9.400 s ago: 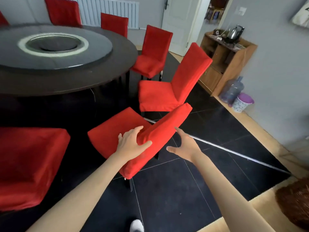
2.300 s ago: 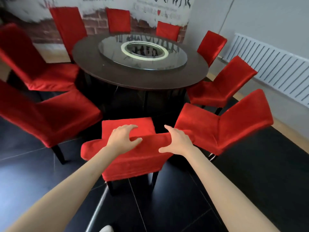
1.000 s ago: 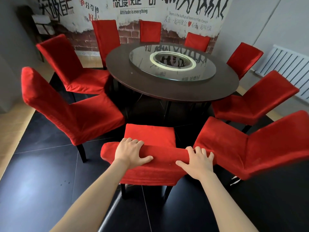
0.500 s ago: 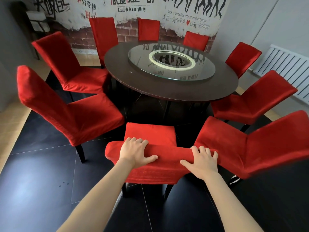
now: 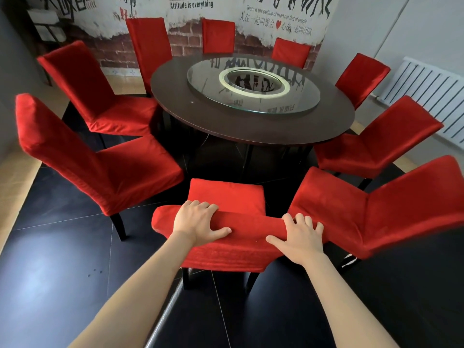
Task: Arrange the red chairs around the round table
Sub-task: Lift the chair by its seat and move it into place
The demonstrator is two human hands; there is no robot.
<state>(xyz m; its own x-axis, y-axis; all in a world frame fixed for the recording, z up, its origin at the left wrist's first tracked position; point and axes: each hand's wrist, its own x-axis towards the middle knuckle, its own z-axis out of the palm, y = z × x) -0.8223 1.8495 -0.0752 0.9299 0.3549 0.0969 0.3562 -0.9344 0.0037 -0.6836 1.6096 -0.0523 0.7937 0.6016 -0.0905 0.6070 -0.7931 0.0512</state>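
Observation:
A dark round table (image 5: 175,96) with a glass turntable (image 5: 253,84) fills the middle of the room. Several red-covered chairs ring it. The nearest red chair (image 5: 226,194) stands right in front of me, its seat facing the table. My left hand (image 5: 198,222) and my right hand (image 5: 298,234) both grip the top of its backrest, fingers curled over the edge. A second red chair (image 5: 376,209) sits close on its right, almost touching the backrest, and a third red chair (image 5: 100,162) stands to the left.
A white radiator (image 5: 431,96) hangs on the right wall. A brick-pattern mural with lettering (image 5: 190,6) covers the far wall. The floor is black tile (image 5: 50,285), with a lighter wooden strip (image 5: 15,172) at the left edge.
The chair under my hands has slid a little closer to the table. Both hands keep their grip on the backrest, and the view has tilted slightly.

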